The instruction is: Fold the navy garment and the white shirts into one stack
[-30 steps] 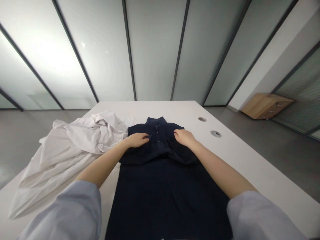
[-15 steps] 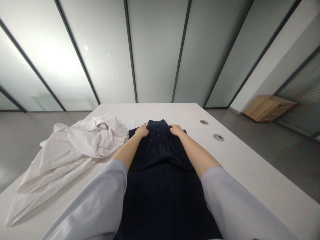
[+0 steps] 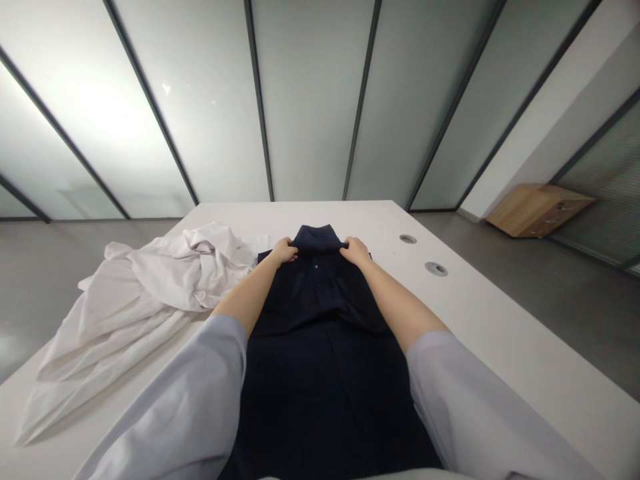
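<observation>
A dark navy shirt with a buttoned front lies lengthwise before me, its collar end far from me and its lower part running toward my body. My left hand is closed on the cloth at the left of the collar. On the other side my right hand pinches the cloth at the right shoulder. Between the two hands the collar stands raised, its upper edge lifted. A button shows just below it, and a crease crosses the chest.
A heap of crumpled white cloth covers the left side of the white table. Two round cable holes, a nearer grommet and a farther one, sit at the right. A wooden cabinet stands on the floor beyond.
Both hands have raised the collar end of the navy shirt; the collar now stands higher and hides the upper buttons. The white cloth has stayed in place.
</observation>
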The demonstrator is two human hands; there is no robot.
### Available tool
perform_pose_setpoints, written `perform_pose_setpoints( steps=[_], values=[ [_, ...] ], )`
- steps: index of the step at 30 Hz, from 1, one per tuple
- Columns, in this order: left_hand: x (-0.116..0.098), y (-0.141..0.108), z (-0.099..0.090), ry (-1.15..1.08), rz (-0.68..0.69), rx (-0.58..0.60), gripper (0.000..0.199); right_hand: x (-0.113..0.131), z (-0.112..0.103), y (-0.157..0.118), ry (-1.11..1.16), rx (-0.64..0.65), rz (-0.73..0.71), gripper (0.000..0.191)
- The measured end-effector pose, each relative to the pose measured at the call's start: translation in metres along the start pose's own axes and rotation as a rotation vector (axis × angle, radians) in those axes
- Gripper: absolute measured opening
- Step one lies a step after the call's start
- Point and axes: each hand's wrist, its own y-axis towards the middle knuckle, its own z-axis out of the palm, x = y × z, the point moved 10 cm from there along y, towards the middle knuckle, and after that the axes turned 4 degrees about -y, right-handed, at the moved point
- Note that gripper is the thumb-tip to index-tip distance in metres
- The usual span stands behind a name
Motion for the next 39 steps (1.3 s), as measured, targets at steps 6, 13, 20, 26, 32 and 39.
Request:
perform_pose_setpoints(
  steps=[6,13,20,26,32,39],
  values=[
    [-0.031,-0.038,-0.005,0.493,0.482,-0.015,0.029,0.006,-0.008,-0.021,-0.074,0.023,-0.163,0.024],
    [-0.031,-0.065,-0.006,0.719,0.485,-0.091,0.043,0.016,-0.019,-0.032,-0.125,0.007,-0.211,0.036],
    [0.012,-0.056,0.032,0.76,0.083,0.059,0.079,0.024,0.049,-0.055,-0.139,0.39,-0.1,0.08],
    [0.005,-0.07,0.033,0.787,0.19,-0.04,0.079,0.019,0.06,-0.058,-0.124,0.38,-0.096,0.081],
    [0.005,-0.089,0.056,0.73,0.079,0.068,0.078,0.02,0.056,-0.046,-0.133,0.35,-0.105,0.077],
    [0.005,-0.07,0.062,0.753,0.092,0.051,0.082,0.027,0.037,-0.059,-0.146,0.258,-0.146,0.073]
  ],
)
